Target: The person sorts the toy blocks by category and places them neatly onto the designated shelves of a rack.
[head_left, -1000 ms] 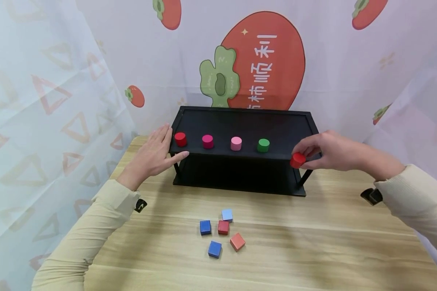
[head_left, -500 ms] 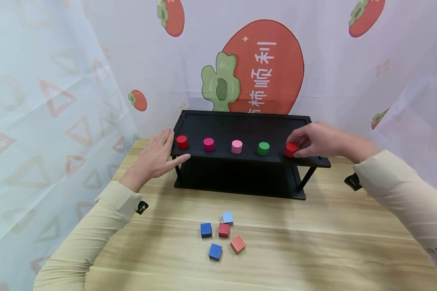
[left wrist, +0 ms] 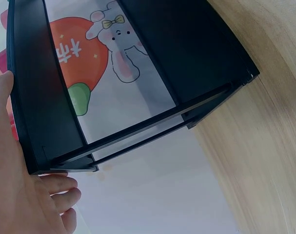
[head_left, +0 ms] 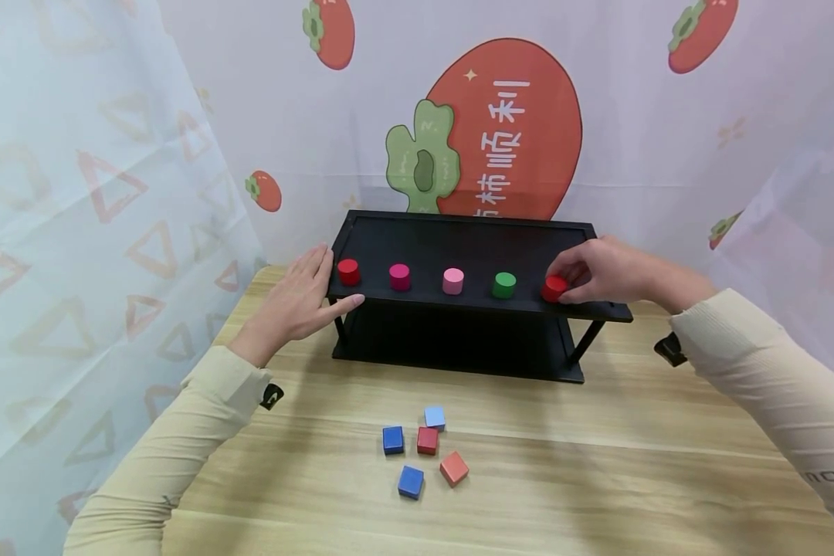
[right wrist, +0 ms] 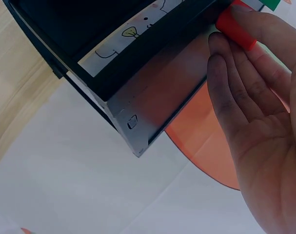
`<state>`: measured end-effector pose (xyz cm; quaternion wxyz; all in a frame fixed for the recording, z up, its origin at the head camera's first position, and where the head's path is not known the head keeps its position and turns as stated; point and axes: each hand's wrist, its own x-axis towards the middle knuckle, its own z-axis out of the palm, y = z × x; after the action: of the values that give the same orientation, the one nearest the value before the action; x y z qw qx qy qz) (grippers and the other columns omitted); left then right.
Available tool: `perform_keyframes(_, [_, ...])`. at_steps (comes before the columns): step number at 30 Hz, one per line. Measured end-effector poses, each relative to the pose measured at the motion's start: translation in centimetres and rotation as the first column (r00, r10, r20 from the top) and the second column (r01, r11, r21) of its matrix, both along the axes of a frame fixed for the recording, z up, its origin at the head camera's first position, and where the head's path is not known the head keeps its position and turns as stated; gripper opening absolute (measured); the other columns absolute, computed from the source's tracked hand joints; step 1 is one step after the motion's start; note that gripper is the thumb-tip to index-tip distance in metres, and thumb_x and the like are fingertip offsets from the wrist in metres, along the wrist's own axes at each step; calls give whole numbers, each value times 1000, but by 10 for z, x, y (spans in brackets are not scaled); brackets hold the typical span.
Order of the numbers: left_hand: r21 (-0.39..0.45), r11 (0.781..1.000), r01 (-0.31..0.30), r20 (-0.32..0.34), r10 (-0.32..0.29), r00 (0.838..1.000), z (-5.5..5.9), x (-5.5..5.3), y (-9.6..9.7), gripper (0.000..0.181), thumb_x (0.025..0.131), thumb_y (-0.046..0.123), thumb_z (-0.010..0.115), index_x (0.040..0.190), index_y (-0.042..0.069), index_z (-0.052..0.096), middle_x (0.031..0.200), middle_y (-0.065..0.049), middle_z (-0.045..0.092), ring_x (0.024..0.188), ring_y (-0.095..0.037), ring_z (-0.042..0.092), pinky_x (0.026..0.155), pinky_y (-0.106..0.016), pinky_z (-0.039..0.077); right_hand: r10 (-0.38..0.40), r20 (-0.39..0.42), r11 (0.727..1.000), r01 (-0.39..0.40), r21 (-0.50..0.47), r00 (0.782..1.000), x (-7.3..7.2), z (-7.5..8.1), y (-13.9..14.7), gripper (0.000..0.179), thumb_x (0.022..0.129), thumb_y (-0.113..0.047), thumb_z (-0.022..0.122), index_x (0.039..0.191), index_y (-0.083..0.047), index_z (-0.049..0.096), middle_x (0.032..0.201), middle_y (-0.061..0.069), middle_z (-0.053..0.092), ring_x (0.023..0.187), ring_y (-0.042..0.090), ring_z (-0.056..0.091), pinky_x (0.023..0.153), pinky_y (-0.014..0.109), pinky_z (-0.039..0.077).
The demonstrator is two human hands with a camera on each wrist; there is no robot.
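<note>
My right hand [head_left: 598, 269] pinches a red cylinder block [head_left: 553, 289] on the top of the black two-tier shelf [head_left: 459, 239], near its right end. In the right wrist view the thumb and fingers are on the red cylinder [right wrist: 237, 25]. My left hand [head_left: 293, 301] rests against the shelf's left end, fingers straight and thumb along the front edge. The left wrist view shows that hand [left wrist: 21, 190] at the shelf's corner. Along the top stand another red cylinder [head_left: 349, 272], a magenta cylinder [head_left: 399, 277], a pink cylinder [head_left: 453, 282] and a green cylinder [head_left: 504, 286], in a row.
On the wooden table [head_left: 306, 479] before the shelf lie a light blue cube [head_left: 434, 418], a dark red cube [head_left: 427, 441], an orange-red cube [head_left: 454, 469] and two blue cubes [head_left: 392, 439]. A printed curtain [head_left: 639, 139] hangs behind the shelf.
My right hand has moved left with the red cylinder, from off the shelf's front right corner onto its top beside the green one. The left hand has stayed at the shelf's end.
</note>
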<state>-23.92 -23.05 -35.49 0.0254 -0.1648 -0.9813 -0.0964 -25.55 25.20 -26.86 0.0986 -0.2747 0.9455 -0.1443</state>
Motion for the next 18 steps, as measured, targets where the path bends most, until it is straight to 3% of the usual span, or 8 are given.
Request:
perform_keyframes(7, [9, 1000, 1, -10, -1, 1000, -1, 0, 1, 108, 102, 72, 45, 166, -7, 9, 177, -26, 8, 165, -44, 10, 136, -57, 9, 6, -17, 1000, -6, 1, 1000, 2, 3, 1, 35, 88, -13, 86, 121, -6, 75, 111, 9, 78, 97, 21, 76, 91, 41, 65])
perform_keyframes(18, [11, 1000, 4, -13, -4, 1000, -3, -4, 0, 107, 102, 71, 45, 166, -7, 10, 177, -26, 8, 165, -44, 9, 136, -57, 9, 37, -107, 999, -37, 2, 994, 19, 27, -3, 38, 87, -17, 88, 122, -8, 75, 114, 8, 79, 99, 21, 77, 92, 45, 64])
